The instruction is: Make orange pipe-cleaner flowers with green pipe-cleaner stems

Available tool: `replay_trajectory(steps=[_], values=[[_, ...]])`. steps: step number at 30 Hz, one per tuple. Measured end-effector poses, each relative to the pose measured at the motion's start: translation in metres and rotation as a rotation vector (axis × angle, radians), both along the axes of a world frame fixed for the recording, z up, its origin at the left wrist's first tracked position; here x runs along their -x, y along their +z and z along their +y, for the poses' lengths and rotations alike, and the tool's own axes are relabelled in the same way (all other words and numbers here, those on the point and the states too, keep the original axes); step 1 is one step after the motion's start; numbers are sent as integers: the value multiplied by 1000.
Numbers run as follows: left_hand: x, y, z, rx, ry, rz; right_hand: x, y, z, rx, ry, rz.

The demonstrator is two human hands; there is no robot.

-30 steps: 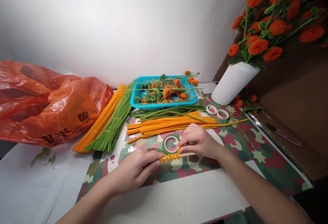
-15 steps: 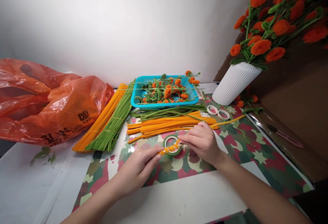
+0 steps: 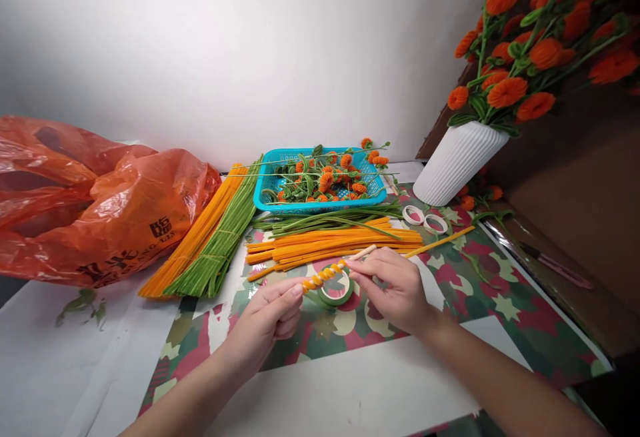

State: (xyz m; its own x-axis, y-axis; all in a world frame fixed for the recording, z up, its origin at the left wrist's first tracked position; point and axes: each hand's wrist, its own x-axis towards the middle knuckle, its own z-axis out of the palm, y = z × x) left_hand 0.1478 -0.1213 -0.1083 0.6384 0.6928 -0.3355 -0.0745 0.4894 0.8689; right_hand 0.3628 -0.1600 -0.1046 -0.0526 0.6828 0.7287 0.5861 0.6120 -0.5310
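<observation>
An orange pipe cleaner point(image 3: 323, 278) is wound in a spiral around a thin pale stick point(image 3: 367, 251), whose bare end sticks out at upper right. My left hand point(image 3: 270, 310) pinches the left end of the coil between thumb and fingers. At the coil's right end, my right hand point(image 3: 393, 284) is closed on the pipe cleaner, and its straight tail runs out past the hand to the right. Beneath the coil lies a roll of green tape point(image 3: 337, 302), partly covered. Just behind the hands is a row of loose orange pipe cleaners point(image 3: 320, 248).
A blue basket point(image 3: 320, 208) of small orange flowers stands at the back. Bundled orange and green pipe cleaners point(image 3: 215, 257) lie beside an orange plastic bag point(image 3: 130, 224). To the right are two white tape rolls point(image 3: 413, 215), a white vase point(image 3: 457, 164) with orange flowers and pink-handled tweezers point(image 3: 565, 269).
The coil has lifted and shifted slightly left, and the stick's pale end now shows beyond it. My right hand has lowered a little, its fingers changing position at the coil's end.
</observation>
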Motion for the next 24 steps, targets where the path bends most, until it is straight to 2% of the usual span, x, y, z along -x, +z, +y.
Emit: replay_trajectory(steps=[7, 15, 19, 22, 24], values=[[2, -3, 1, 179, -5, -158, -1, 0, 1, 88, 157, 179], [6, -7, 1, 183, -141, -237, -8, -8, 3, 356, 354, 450], [10, -5, 2, 43, -265, -180, -18, -3, 7, 507, 506, 446], [14, 2, 4, -188, -378, -13, -26, 0, 10, 571, 507, 391], [16, 8, 6, -380, -408, 109, -30, 0, 11, 567, 485, 347]])
